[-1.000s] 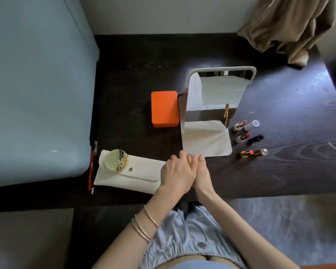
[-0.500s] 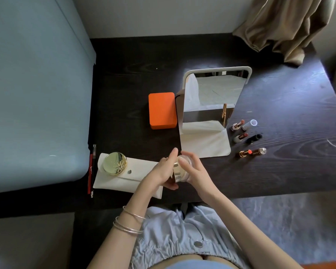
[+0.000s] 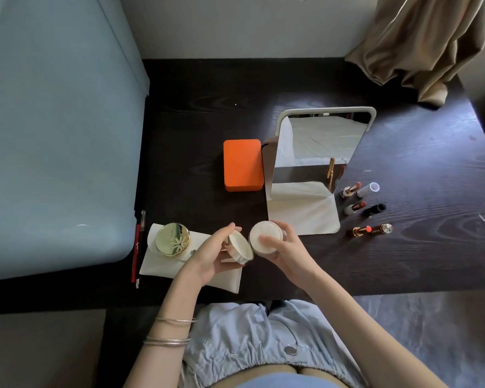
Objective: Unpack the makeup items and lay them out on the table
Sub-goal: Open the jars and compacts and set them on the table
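My left hand (image 3: 207, 254) holds a cream, gold-edged lid (image 3: 240, 246), tilted, over the white pouch (image 3: 163, 266). My right hand (image 3: 284, 249) grips the round cream jar (image 3: 265, 238), its pale top facing up, just right of the lid. Lid and jar are apart. A gold round compact (image 3: 172, 238) lies on the pouch's left end. Several lipsticks (image 3: 366, 208) with caps off lie right of the standing mirror (image 3: 317, 163) on the dark table (image 3: 417, 261).
An orange box (image 3: 242, 164) sits left of the mirror. A red pencil (image 3: 137, 245) lies along the table's left edge beside a blue bed (image 3: 53, 135). A beige curtain (image 3: 426, 43) hangs over the far right corner.
My hands lifted the jar from the table edge and pulled it apart: the lid went left in my left hand, the jar stayed in my right.
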A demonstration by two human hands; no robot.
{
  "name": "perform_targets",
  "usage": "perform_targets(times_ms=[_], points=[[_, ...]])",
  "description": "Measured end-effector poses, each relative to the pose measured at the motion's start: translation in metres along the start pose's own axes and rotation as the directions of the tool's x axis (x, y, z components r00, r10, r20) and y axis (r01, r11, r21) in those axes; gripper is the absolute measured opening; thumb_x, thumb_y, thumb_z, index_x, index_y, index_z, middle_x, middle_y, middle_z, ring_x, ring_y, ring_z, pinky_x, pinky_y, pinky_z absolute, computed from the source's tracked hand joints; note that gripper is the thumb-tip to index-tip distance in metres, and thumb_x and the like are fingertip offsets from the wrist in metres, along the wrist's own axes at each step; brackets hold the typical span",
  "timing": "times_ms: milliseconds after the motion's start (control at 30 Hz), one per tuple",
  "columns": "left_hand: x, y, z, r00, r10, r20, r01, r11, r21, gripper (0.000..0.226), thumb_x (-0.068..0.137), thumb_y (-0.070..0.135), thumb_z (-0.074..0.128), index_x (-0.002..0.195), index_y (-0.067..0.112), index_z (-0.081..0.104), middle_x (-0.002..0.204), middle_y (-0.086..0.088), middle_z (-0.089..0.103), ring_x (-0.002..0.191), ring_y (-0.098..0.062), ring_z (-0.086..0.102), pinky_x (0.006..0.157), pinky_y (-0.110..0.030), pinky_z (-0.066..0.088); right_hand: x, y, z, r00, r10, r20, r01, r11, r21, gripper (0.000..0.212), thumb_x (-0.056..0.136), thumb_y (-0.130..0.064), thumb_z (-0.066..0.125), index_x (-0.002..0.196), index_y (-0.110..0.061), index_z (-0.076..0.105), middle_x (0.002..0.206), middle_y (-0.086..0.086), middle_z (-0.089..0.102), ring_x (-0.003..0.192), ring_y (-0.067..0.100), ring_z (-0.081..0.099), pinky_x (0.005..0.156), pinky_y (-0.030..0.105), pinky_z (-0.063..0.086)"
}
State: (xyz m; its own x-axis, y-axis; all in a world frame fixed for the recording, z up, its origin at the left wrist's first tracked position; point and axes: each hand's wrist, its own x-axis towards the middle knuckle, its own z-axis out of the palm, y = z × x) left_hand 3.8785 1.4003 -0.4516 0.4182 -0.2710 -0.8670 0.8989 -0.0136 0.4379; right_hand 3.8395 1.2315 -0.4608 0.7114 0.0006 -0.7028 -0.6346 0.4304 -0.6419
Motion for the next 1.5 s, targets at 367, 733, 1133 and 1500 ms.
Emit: perform_targets(times_ms=[367,733,1133,1500], points=[[0.040,0.036,-0.017,0.937,0.251,-0.245,-0.229,0.967,0.114,0.037,0.087,0.008,0.058,0.120,0.022,0.053,0.116,-0.008,0.055,0.100,-0.023,0.055,0.065,-0.030,0.050,0.061,-0.006,0.016,0.972,0.155,-0.177,-0.130,0.981,0.145,0.052,0.086,-0.003,0.063,0.132,0.001,0.039,0.129,0.022,0.052,0.106,0.031,0.060,0.064,0.029,0.055],[0.067,0.047,-0.017,0.916,0.394,-0.073,-0.202,0.613,0.764,0.093,0.068,0.002,0.078,0.145,0.017,0.027,0.145,-0.008,0.025,0.128,-0.025,0.039,0.092,-0.023,0.034,0.090,0.000,0.024,0.935,0.130,-0.330,-0.081,0.984,0.159,0.050,0.087,-0.001,0.058,0.133,0.000,0.038,0.131,0.022,0.050,0.116,0.036,0.055,0.090,0.042,0.052],[0.078,0.037,-0.018,0.814,0.564,-0.138,-0.049,0.304,0.951,0.089,0.074,0.015,0.075,0.147,0.015,0.023,0.137,-0.007,0.026,0.123,-0.025,0.031,0.099,-0.029,0.036,0.090,0.003,0.019,0.873,-0.017,-0.488,-0.086,0.978,-0.189,0.044,0.086,-0.013,0.064,0.127,-0.008,0.047,0.124,0.011,0.056,0.113,0.025,0.053,0.090,0.032,0.042],[0.074,0.043,-0.016,0.823,0.542,-0.171,-0.076,0.403,0.912,0.092,0.076,0.016,0.075,0.149,0.016,0.019,0.138,-0.007,0.031,0.127,-0.025,0.034,0.104,-0.031,0.034,0.088,-0.001,0.019,0.837,-0.058,-0.543,-0.129,0.945,-0.300,0.043,0.084,-0.016,0.067,0.124,-0.007,0.053,0.122,0.013,0.059,0.111,0.028,0.056,0.088,0.034,0.044]])
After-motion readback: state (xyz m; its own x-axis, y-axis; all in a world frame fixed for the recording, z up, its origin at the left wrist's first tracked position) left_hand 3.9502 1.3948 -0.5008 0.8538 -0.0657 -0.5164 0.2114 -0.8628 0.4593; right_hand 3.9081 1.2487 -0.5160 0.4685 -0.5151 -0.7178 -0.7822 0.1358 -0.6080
